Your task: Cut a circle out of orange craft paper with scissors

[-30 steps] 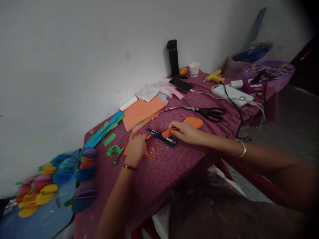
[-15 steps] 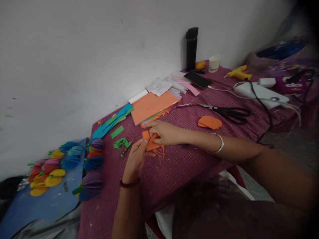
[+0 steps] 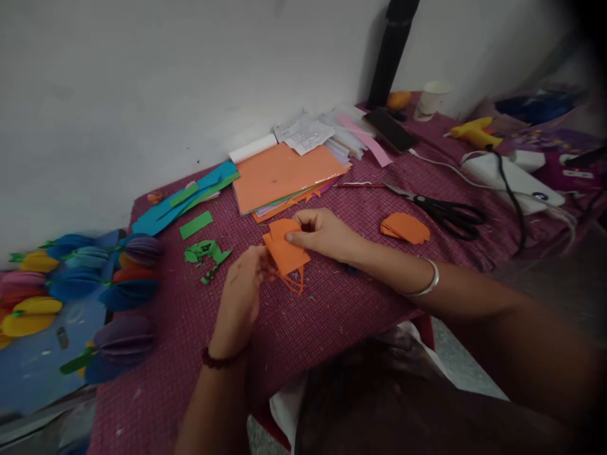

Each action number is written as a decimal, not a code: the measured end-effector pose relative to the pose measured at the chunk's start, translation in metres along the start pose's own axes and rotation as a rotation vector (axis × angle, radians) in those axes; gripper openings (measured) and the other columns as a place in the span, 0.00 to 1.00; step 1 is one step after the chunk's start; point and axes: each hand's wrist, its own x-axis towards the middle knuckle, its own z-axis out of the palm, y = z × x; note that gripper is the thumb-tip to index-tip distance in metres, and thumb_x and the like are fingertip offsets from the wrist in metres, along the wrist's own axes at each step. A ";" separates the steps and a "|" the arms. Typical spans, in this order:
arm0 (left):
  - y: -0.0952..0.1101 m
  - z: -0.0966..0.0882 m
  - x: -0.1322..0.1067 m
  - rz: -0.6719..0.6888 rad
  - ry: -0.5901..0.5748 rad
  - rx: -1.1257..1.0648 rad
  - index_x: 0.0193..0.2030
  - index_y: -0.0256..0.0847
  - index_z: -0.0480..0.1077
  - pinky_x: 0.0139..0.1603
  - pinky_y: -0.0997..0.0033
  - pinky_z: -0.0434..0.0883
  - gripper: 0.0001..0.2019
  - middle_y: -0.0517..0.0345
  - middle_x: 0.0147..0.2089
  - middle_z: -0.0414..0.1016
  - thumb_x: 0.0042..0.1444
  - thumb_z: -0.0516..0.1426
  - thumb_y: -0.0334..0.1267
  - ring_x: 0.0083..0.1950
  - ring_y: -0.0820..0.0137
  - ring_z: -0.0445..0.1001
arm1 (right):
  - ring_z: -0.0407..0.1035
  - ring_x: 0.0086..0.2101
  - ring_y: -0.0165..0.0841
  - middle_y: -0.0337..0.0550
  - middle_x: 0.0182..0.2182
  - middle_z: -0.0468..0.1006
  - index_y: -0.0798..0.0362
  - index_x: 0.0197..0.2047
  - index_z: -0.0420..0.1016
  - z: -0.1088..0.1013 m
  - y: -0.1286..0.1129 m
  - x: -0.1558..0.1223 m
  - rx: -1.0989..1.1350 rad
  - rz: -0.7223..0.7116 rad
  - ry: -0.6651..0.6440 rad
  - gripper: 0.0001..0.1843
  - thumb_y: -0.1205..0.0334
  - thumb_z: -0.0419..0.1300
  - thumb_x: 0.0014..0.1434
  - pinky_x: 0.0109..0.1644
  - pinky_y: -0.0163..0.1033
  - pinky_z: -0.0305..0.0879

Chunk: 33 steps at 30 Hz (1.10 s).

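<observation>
In front of me are orange paper pieces [image 3: 288,249], with one rounded end and straight edges lower down. My right hand [image 3: 325,235] pinches them between thumb and fingers at their upper right. At the left edge of the pieces, my left hand [image 3: 244,281] has its fingers curled against the paper, partly blurred. Thin orange paper scraps [image 3: 294,282] lie just below. A stack of orange rounded cutouts [image 3: 405,227] rests to the right of my right hand. Black-handled scissors [image 3: 441,212] lie beyond that stack, blades pointing left.
Orange sheets [image 3: 284,174] lie near the wall beside blue paper strips [image 3: 184,199]. Green scraps [image 3: 206,254] are left of my hands. Colourful paper ornaments [image 3: 126,341] crowd the left. A phone [image 3: 389,131], yellow glue gun [image 3: 477,133], paper cup [image 3: 431,101] and cables stand at right.
The view has shifted. My right hand now pinches the orange pieces at their upper right, showing more of their face. My left thumb has come off the front of the paper.
</observation>
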 end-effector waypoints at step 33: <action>-0.005 -0.002 0.001 -0.004 -0.063 0.254 0.25 0.39 0.71 0.20 0.78 0.64 0.12 0.61 0.22 0.72 0.51 0.64 0.43 0.20 0.77 0.66 | 0.60 0.27 0.26 0.36 0.26 0.67 0.57 0.31 0.67 -0.005 0.003 0.001 -0.438 -0.051 -0.222 0.06 0.64 0.59 0.58 0.30 0.32 0.55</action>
